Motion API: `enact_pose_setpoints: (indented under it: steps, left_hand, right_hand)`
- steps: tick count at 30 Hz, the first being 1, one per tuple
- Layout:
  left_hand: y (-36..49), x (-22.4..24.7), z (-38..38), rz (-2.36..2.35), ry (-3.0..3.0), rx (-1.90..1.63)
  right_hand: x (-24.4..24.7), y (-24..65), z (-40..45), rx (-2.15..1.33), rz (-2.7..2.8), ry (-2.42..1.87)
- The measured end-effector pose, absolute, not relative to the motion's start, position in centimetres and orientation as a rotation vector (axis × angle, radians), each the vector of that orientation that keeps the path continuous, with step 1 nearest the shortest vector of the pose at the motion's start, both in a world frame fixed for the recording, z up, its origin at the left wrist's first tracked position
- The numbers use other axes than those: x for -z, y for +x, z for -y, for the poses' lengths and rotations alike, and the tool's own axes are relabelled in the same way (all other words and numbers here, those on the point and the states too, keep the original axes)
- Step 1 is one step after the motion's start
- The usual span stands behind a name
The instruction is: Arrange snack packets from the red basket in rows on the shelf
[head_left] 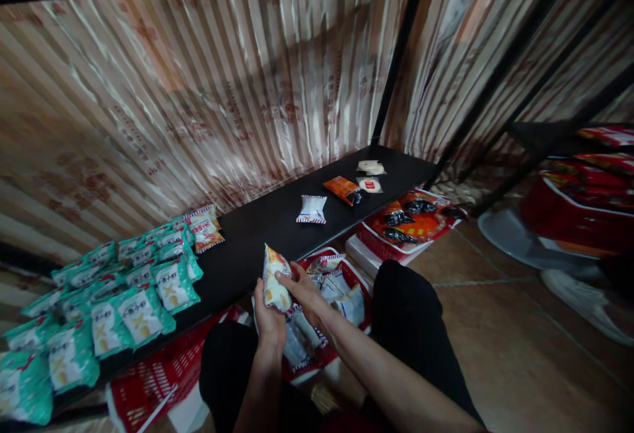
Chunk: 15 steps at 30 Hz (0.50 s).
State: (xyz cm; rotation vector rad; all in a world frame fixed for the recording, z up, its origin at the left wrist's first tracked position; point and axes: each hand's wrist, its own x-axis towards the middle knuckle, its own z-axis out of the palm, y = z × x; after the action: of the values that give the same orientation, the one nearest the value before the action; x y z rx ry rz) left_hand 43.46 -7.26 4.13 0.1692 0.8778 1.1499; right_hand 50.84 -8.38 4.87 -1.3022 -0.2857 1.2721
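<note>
The left hand (270, 322) and right hand (306, 293) together hold a packet (276, 282), which could drop into the basket (354, 272) if their grip loosens.

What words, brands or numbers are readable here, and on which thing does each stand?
Teal packets: possibly "小鱼小虾", too blurred to be sure.
Held packet: print too blurred to read.
White-and-orange packet: red characters, unreadable.
Curtain: reddish characters, unreadable.
Other print: too small or blurred.
</note>
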Motion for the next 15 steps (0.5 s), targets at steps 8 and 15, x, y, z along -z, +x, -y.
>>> enact_pose_setpoints:
  steps: [8, 15]
  left_hand:
    - [43.0, -4.1, 7.1, -0.898, 0.157, -1.11]
    - [41.4, -3.7, 7.2, -0.895, 0.255, -1.132]
  right_hand:
    - [-5.1, 50.1, 7.7, -1.339, 0.184, -1.127]
    - [-4.4, 48.8, 6.9, -1.254, 0.101, -1.108]
